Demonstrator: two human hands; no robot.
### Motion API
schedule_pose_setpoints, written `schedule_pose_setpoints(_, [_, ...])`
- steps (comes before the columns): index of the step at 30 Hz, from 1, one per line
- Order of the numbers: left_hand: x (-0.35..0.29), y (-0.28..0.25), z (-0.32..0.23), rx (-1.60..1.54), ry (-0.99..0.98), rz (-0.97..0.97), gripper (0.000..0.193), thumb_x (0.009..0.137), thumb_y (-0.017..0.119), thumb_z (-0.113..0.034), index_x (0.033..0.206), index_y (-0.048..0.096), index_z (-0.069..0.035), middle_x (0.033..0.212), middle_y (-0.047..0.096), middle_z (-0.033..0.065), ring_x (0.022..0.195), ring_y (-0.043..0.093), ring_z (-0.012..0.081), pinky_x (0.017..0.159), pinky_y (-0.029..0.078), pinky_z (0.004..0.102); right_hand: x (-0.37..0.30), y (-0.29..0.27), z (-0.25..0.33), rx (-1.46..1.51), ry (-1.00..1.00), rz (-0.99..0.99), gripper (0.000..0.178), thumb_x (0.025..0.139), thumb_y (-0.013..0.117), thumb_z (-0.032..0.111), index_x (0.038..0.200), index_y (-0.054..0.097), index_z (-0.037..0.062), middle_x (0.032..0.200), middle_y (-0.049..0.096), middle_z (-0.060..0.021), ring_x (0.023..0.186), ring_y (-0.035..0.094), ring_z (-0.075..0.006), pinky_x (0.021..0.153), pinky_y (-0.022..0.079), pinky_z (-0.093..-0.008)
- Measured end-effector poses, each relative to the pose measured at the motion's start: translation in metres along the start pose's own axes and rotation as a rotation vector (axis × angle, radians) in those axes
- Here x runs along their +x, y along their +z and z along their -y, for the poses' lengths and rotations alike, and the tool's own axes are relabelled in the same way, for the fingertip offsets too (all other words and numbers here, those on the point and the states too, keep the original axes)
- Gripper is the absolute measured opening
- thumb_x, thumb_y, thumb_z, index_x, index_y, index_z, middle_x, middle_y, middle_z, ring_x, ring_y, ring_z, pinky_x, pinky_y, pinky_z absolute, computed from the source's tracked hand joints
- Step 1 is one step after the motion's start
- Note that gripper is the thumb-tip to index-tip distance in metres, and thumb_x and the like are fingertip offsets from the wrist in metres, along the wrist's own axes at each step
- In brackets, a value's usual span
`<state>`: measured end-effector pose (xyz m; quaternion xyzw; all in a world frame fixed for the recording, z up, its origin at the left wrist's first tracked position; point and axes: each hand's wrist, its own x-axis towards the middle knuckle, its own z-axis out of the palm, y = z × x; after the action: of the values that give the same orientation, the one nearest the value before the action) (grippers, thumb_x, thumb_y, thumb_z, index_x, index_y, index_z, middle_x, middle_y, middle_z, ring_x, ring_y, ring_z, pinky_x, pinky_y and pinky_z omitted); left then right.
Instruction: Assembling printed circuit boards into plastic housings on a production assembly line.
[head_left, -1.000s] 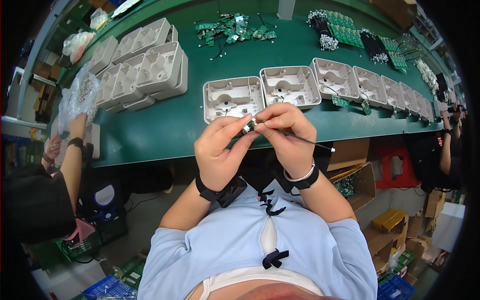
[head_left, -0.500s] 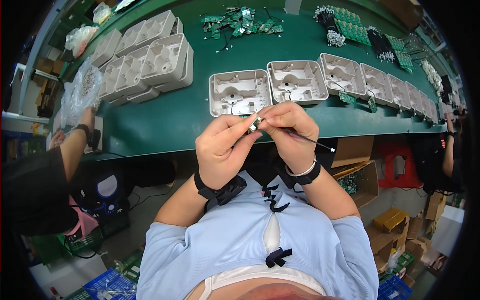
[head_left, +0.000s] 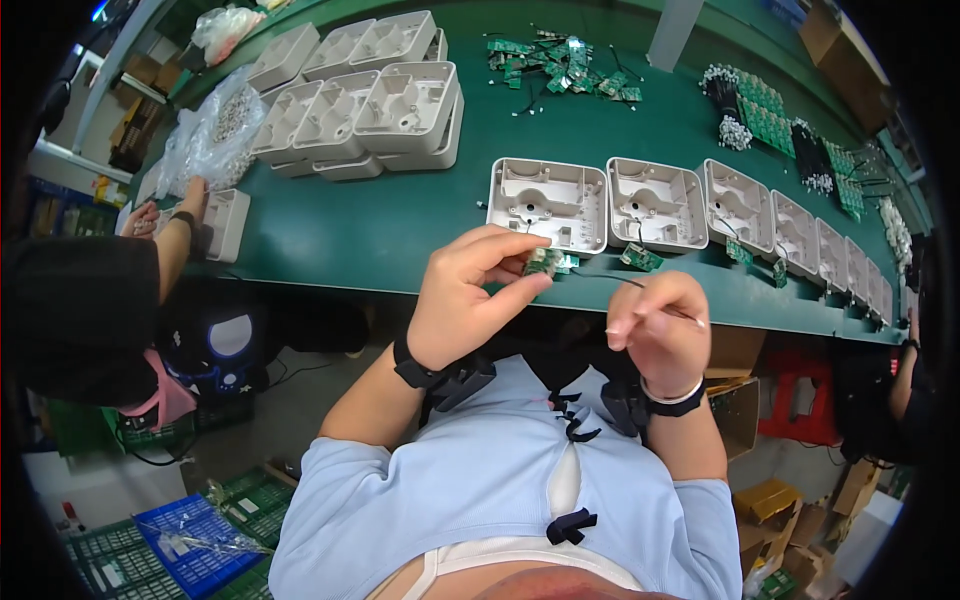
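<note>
Between the thumb and fingers of my left hand [head_left: 475,298] is a small green circuit board [head_left: 542,262], partly covered by the fingers. A thin black cable [head_left: 606,276] runs from the board's side to my right hand [head_left: 662,325]. The right hand's fingers are curled together on the cable, and a small white tip shows beside them. Just beyond the left hand, a pale grey plastic housing [head_left: 570,207] lies open side up. Another green board [head_left: 641,257] hangs by a black wire at the front of the neighbouring housing [head_left: 655,190].
More housings [head_left: 740,190] curve off right along the green bench [head_left: 400,240]. Stacked housings [head_left: 405,110] stand at back left, loose boards [head_left: 565,65] at the back, bundled cables [head_left: 735,130] back right. A co-worker's hand [head_left: 190,205] is by a plastic bag [head_left: 215,130] at left.
My right hand has moved away from the board, right and down, along the cable. The left hand keeps the board. The view has shifted, so bench things appear farther right.
</note>
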<state>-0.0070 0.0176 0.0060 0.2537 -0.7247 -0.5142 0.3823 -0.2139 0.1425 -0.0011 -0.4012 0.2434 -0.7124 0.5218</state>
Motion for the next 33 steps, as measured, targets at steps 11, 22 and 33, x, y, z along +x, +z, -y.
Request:
schedule_pose_setpoints(11, [0.081,-0.077,0.014,1.068,0.446,-0.295,0.033,0.083,0.086,-0.022,0.108,0.075,-0.003,0.107,0.071,0.0118,0.098,0.067,0.0336,0.088,0.054,0.0441,-0.018,0.0,0.083,-0.734,-0.002,-0.281,0.024,0.105,0.051,0.004,0.121,0.065,-0.0057,0.097,0.077,-0.0187,0.082,0.071,-0.0204,0.066,0.048,-0.0259])
schedule_pose_setpoints(22, [0.083,-0.086,0.023,1.134,0.333,-0.252,0.019,0.085,0.083,-0.018,0.096,0.077,-0.003,0.095,0.072,0.0097,0.089,0.068,0.0348,0.079,0.054,0.0434,-0.039,-0.058,0.119,-1.129,0.129,-0.688,0.024,0.108,0.056,0.01,0.13,0.061,-0.0002,0.109,0.076,-0.0056,0.1,0.068,-0.0146,0.086,0.048,-0.0267])
schedule_pose_setpoints(33, [-0.064,-0.1,0.0,0.748,0.192,-0.208,0.023,0.079,0.086,-0.003,0.1,0.077,0.001,0.104,0.074,0.0126,0.088,0.067,0.0293,0.077,0.053,0.0362,-0.022,-0.082,0.082,0.522,0.033,-0.509,0.019,0.106,0.059,0.008,0.123,0.061,0.0002,0.117,0.068,-0.0052,0.106,0.064,-0.0162,0.083,0.05,-0.0299])
